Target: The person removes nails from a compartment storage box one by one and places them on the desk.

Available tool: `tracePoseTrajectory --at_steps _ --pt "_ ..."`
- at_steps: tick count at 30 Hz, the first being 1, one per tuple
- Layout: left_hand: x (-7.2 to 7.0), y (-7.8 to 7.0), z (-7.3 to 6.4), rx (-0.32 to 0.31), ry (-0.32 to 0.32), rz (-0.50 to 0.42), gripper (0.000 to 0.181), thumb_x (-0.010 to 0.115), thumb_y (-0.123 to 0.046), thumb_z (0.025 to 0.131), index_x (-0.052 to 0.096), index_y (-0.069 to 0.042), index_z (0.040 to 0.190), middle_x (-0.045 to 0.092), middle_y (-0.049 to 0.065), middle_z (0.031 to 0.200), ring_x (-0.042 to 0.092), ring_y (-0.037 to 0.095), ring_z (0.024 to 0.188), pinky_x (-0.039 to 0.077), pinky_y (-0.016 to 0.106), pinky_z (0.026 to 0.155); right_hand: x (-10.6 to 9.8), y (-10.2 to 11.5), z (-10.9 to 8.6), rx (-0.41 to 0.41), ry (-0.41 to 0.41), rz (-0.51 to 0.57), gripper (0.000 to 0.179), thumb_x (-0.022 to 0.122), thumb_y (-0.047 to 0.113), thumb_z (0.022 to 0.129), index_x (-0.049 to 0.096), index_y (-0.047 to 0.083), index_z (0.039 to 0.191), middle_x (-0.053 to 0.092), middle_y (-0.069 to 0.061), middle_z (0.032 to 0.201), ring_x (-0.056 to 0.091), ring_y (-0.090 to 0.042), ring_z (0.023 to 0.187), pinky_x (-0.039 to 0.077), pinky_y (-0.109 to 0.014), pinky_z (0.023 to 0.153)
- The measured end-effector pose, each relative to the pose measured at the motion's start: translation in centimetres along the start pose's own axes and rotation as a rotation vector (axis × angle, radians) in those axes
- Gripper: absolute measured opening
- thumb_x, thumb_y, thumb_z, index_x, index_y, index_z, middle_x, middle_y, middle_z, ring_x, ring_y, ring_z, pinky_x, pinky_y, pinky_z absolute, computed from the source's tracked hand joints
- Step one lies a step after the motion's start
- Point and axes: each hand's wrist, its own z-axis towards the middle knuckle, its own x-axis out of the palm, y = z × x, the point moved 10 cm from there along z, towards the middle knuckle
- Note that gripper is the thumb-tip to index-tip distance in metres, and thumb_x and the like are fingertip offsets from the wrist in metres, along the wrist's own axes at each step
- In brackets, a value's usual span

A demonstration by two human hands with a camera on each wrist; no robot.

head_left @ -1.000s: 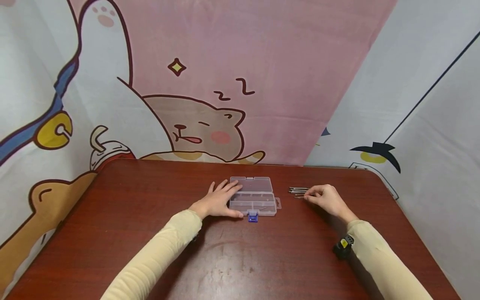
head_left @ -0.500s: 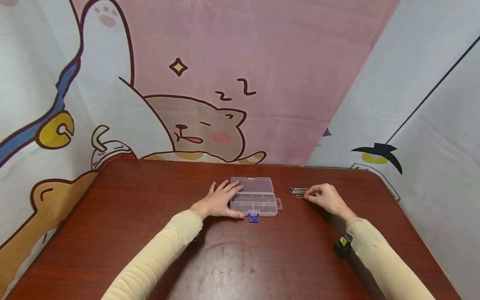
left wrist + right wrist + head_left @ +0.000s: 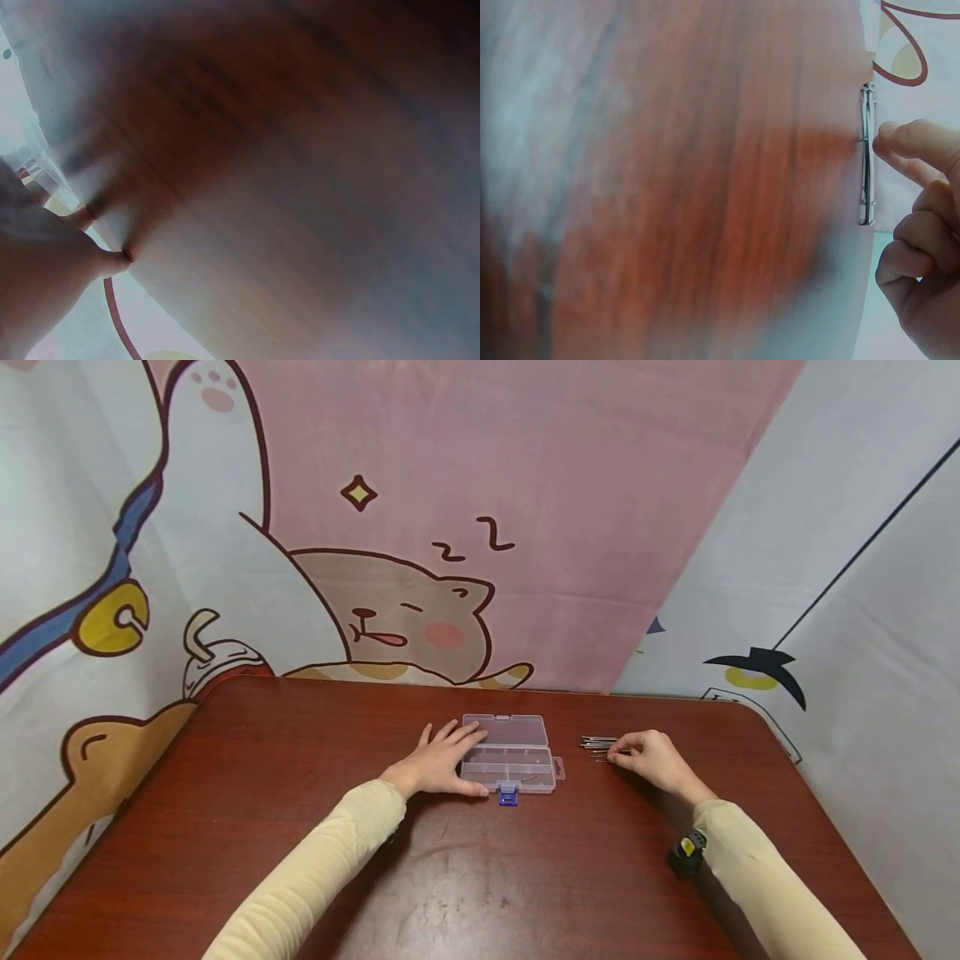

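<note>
A clear plastic compartment box lies open on the table, its lid folded back and its blue latch at the front. One thin piece lies in a front-right compartment. My left hand rests with spread fingers across the box's left side, fingertips on the lid, thumb by the front edge. To the right of the box, several thin silver metal rods lie side by side. My right hand pinches a thin metal rod between thumb and forefinger, just in front of that group. In the right wrist view the rods appear edge-on beside my fingertips.
The reddish-brown wooden table extends around both hands. A cartoon-printed cloth hangs behind its back edge and along the sides. A clear hanging tab sticks out from the box's right end.
My right hand and the rod in its fingertips have shifted slightly toward me, away from the group of rods. The left hand stays on the box.
</note>
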Motion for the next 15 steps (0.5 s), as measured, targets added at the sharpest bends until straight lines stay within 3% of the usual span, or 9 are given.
tracePoseTrajectory --at_steps 15 --pt "-0.1 -0.1 -0.1 0.005 -0.008 0.011 0.098 0.066 -0.068 0.077 0.029 -0.017 0.153 0.022 0.004 0.158 0.016 0.038 0.143 0.009 0.066 0.107 1.9 3.4 -0.1 -0.066 -0.002 0.079 0.004 0.075 0.010 0.084 0.075 0.006 0.083 0.041 0.010 0.055 0.033 -0.001 0.050 0.029 -0.022 0.049"
